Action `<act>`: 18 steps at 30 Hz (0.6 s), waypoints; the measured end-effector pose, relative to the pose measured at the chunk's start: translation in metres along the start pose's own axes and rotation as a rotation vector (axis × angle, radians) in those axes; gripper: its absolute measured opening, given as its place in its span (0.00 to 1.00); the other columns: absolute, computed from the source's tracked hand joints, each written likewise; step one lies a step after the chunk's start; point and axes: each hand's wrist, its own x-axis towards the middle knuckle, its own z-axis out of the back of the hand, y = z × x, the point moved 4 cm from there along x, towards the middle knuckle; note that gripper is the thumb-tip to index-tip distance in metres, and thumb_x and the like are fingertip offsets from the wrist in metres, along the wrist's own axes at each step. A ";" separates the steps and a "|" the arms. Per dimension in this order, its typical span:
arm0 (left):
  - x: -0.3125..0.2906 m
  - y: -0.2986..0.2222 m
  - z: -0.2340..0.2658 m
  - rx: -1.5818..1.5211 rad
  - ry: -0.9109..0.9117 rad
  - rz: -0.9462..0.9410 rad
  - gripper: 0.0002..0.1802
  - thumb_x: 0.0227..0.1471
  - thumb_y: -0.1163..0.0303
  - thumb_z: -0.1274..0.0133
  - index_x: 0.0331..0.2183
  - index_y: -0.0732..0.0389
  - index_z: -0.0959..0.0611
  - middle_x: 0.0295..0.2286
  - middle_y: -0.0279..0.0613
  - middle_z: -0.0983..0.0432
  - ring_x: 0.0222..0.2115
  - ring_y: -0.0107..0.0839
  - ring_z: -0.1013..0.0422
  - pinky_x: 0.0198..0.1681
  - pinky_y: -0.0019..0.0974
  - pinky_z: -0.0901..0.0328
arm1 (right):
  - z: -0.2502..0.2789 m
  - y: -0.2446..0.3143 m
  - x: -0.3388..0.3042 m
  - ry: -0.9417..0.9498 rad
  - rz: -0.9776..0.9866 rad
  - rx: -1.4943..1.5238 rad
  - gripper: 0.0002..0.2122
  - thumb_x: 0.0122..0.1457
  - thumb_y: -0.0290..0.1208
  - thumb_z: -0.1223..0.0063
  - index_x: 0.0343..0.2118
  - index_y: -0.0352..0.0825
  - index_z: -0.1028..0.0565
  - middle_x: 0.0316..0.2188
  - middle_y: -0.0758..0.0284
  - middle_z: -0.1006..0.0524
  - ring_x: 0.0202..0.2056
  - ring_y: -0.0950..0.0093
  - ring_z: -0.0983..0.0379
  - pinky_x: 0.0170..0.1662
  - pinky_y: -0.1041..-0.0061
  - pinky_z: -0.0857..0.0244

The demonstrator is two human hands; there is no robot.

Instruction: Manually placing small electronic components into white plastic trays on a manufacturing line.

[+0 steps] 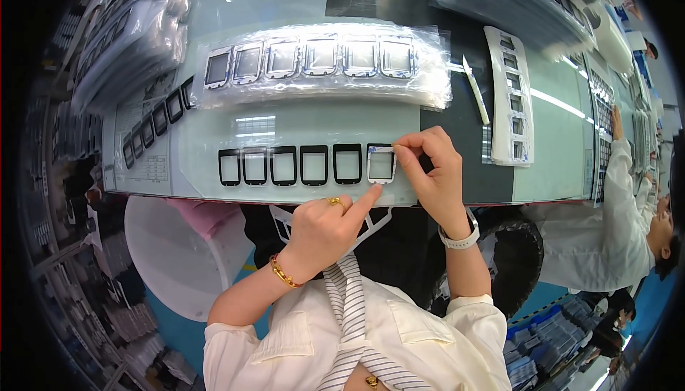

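At the table's near edge, a row of black rectangular frames (284,165) ends on the right with a frame faced in white and blue (381,165). My right hand (432,166) is closed in a pinch at that frame's upper right corner. My left hand (327,228) stretches its index finger to the frame's lower edge while its other fingers curl in. A white strip with cut-out openings (376,225) shows on both sides of the left hand, below the table edge; it appears held in the curled fingers, which hide the grip.
Clear plastic sleeves with white-edged frames (321,59) lie behind the row. More black frames (158,121) slant at left. A white-handled knife (476,91) and a strip of frames (509,98) lie at right. Bagged stacks (132,41) stand far left. A co-worker's sleeve (619,184) is at right.
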 end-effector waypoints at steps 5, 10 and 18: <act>0.003 0.000 0.000 -0.023 0.025 0.038 0.27 0.44 0.79 0.40 0.49 0.52 0.12 0.16 0.32 0.37 0.13 0.30 0.34 0.19 0.36 0.37 | 0.000 0.000 0.000 -0.001 0.007 -0.004 0.02 0.60 0.21 0.36 0.35 0.31 0.18 0.29 0.68 0.25 0.29 0.79 0.28 0.35 0.79 0.34; 0.004 0.000 -0.002 -0.041 0.031 0.048 0.27 0.45 0.79 0.40 0.50 0.52 0.13 0.16 0.32 0.37 0.14 0.30 0.34 0.19 0.36 0.37 | 0.001 0.001 0.000 -0.003 0.012 -0.003 0.02 0.61 0.21 0.37 0.36 0.31 0.18 0.29 0.68 0.25 0.29 0.79 0.28 0.35 0.79 0.34; 0.009 -0.011 -0.008 -0.046 0.045 0.031 0.27 0.46 0.77 0.41 0.50 0.52 0.13 0.15 0.32 0.35 0.14 0.30 0.33 0.19 0.36 0.37 | 0.001 0.002 0.000 0.005 0.013 0.014 0.02 0.61 0.20 0.37 0.36 0.30 0.19 0.30 0.68 0.25 0.29 0.79 0.28 0.35 0.80 0.34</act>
